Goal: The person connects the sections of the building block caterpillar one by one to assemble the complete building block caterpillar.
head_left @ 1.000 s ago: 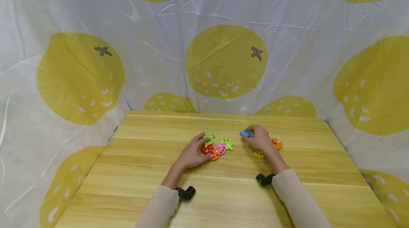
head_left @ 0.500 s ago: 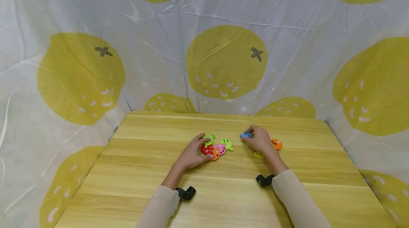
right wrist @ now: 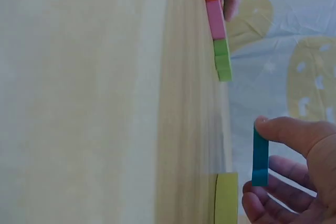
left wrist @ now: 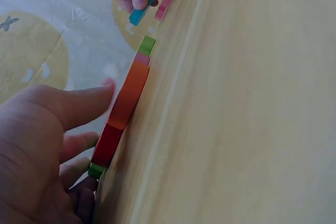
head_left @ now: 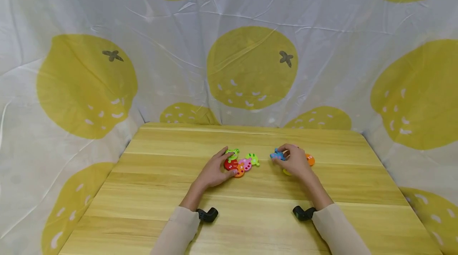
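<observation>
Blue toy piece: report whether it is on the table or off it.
Off, held up by the right hand: the right wrist view shows the blue toy piece apart from the table, with cloth showing between.

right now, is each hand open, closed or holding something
Left hand: open, fingers and thumb about the joined number puzzle pieces.
Right hand: closed, pinching the blue puzzle piece between thumb and fingers.
</observation>
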Motion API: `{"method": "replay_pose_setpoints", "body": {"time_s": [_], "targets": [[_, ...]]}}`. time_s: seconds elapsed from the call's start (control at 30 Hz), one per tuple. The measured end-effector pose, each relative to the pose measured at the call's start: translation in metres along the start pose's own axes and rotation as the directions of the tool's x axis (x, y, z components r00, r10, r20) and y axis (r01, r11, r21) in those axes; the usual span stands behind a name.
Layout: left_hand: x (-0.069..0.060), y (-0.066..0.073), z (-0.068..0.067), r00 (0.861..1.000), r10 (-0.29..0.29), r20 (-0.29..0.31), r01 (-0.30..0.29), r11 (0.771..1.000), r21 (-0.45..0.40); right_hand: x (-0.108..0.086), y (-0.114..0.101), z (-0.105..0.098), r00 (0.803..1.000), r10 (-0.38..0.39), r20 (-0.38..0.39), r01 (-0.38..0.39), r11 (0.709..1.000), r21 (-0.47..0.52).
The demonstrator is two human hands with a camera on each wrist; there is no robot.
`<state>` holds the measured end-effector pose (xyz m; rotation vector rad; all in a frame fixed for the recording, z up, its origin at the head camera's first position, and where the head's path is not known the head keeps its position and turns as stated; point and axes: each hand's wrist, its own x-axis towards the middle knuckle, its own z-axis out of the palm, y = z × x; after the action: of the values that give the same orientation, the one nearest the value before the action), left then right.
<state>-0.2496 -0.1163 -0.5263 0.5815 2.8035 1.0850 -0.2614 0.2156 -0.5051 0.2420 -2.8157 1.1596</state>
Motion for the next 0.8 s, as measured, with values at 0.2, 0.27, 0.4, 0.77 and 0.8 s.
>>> {"method": "replay_pose_setpoints", "body": {"time_s": [0.2,0.27,0.4,0.77,0.8], "targets": [[-0.002,-0.001,-0.004,1.0,-0.009,0.009,0.01,0.999,-0.052,-0.013,-0.008,0.003,0.999,-0.027,0.027,0.027,1.0,0.0],[-0.003,-0.001,-0.004,1.0,-0.007,0.008,0.007,0.998,-0.054,-0.016,-0.011,0.004,0.999,-0.026,0.041,0.026,1.0,0.004],[-0.002,-0.002,-0.005,1.0,0.004,0.001,-0.004,0.998,-0.06,-0.019,-0.016,0.009,0.997,-0.038,0.07,0.035,0.999,0.041],[-0.002,0.0,-0.004,1.0,-0.001,0.016,0.001,0.999,-0.044,-0.022,-0.029,0.028,0.997,-0.014,0.074,0.011,0.999,0.049],[-0.002,0.0,-0.004,1.0,0.0,0.02,0.001,0.999,-0.043,-0.023,-0.03,0.029,0.997,-0.008,0.073,0.004,0.999,0.055]]}}
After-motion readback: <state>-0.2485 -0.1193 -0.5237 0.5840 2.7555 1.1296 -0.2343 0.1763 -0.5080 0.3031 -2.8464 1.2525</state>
